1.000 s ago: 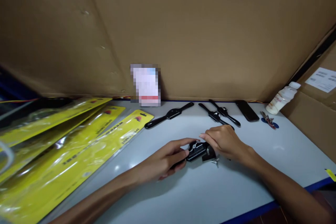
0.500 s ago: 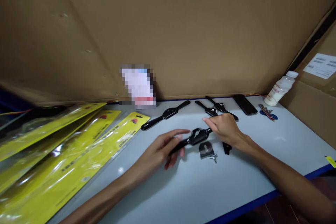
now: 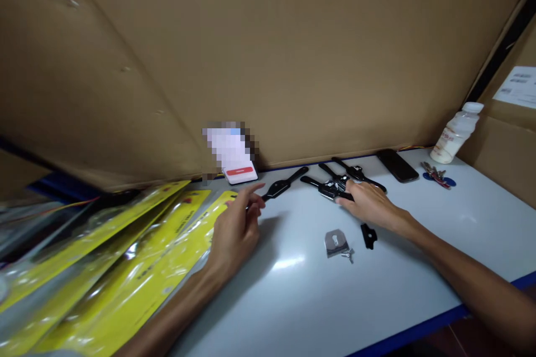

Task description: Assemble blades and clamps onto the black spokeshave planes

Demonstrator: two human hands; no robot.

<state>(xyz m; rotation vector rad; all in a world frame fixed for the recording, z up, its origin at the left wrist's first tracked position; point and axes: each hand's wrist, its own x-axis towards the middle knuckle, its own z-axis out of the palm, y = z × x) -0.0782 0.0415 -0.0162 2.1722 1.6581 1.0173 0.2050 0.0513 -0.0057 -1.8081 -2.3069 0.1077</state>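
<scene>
My right hand [image 3: 371,203] grips one end of a black spokeshave body [image 3: 327,189], low over the table beside two other black spokeshaves [image 3: 355,170]. Its fingers partly cover the nearer of those. My left hand [image 3: 237,228] is raised with fingers loosely bent and apart. Just beyond its fingertips lies another spokeshave [image 3: 278,187]; I cannot tell whether they touch. In front of my right hand a flat metal blade [image 3: 334,241] rests on the table, with small screws [image 3: 348,255] at its corner and a black cap plate [image 3: 369,236] to the right.
Yellow blister packs [image 3: 167,273] fan out on the left. A lit phone [image 3: 240,173] leans on the cardboard wall [image 3: 293,56] at the back. Toward the back right are a dark phone [image 3: 397,165], keys [image 3: 438,174] and a bottle [image 3: 455,134]. A blue edge borders the table [image 3: 293,307].
My left hand has let go of the spokeshave and moved left and up. My right hand has carried that spokeshave back toward the other two. The camera view has shifted slightly.
</scene>
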